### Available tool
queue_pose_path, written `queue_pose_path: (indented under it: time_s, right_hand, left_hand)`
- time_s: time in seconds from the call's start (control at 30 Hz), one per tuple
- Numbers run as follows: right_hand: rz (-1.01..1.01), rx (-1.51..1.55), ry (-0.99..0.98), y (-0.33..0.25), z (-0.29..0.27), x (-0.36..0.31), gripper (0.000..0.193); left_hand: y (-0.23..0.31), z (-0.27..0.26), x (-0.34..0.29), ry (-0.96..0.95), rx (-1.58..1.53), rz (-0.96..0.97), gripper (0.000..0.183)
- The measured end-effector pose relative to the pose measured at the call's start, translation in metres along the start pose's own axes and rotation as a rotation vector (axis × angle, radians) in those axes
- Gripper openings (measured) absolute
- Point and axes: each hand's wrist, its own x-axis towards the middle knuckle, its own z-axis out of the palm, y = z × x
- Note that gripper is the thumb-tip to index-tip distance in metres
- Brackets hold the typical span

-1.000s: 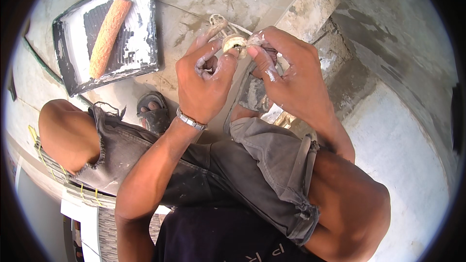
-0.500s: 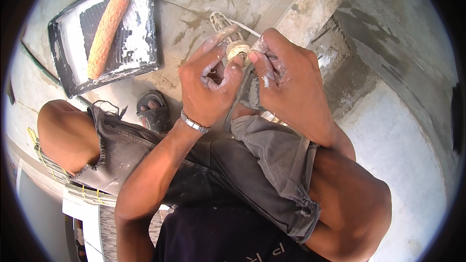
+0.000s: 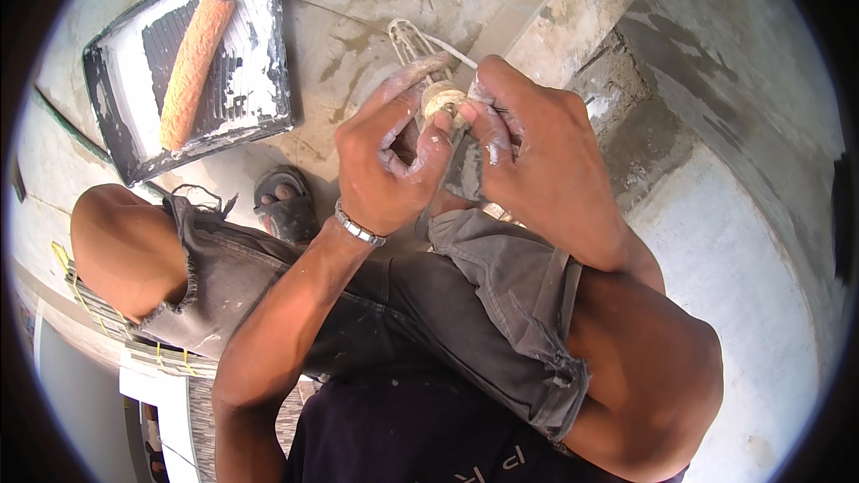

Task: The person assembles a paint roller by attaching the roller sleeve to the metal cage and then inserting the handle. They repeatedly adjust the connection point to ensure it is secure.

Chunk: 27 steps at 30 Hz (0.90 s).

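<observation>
Between my hands is what looks like a paint roller frame (image 3: 441, 95), coated in whitish paint, with a round end cap facing me. Its wire cage (image 3: 406, 38) and a thin white rod (image 3: 450, 50) stretch away beyond my fingers. My left hand (image 3: 389, 156) is closed around the cage, the thumb pressed at the cap's edge. My right hand (image 3: 541, 152) pinches close by the cap's hole. A thin dark tip shows among its fingers, too small to name. White paint smears both hands. An orange fuzzy roller sleeve (image 3: 195, 72) lies apart on the black paint tray (image 3: 283, 63).
White paint covers much of the ribbed tray at the far left. A concrete step (image 3: 573, 13) with a broken edge rises at the right, beside a pale surface (image 3: 729, 277). My bent knees and sandalled foot (image 3: 284, 201) are below my hands.
My hands and the roller frame have shifted very slightly, and the end cap has turned a little more toward me. My grip looks the same; the sleeve still lies on the tray.
</observation>
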Motion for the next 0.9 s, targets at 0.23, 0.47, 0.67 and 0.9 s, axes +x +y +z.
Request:
queue_pose_path:
  time_s: [0.23, 0.47, 0.67, 0.9]
  right_hand:
    - [0.021, -0.020, -0.087, -0.007, -0.009, 0.004, 0.010]
    - [-0.043, -0.077, 0.069, 0.002, -0.003, 0.007, 0.011]
    - [0.090, 0.092, 0.068, 0.009, -0.015, 0.024, 0.019]
    - [0.084, 0.413, 0.129, 0.034, -0.015, 0.010, 0.013]
  left_hand:
    - [0.000, -0.001, -0.001, -0.009, 0.017, 0.015, 0.032]
    - [0.007, -0.001, 0.017, -0.070, 0.021, -0.199, 0.035]
    - [0.006, -0.009, 0.035, -0.107, -0.003, -0.103, 0.038]
    - [-0.015, -0.018, 0.029, -0.178, 0.254, 0.024, 0.042]
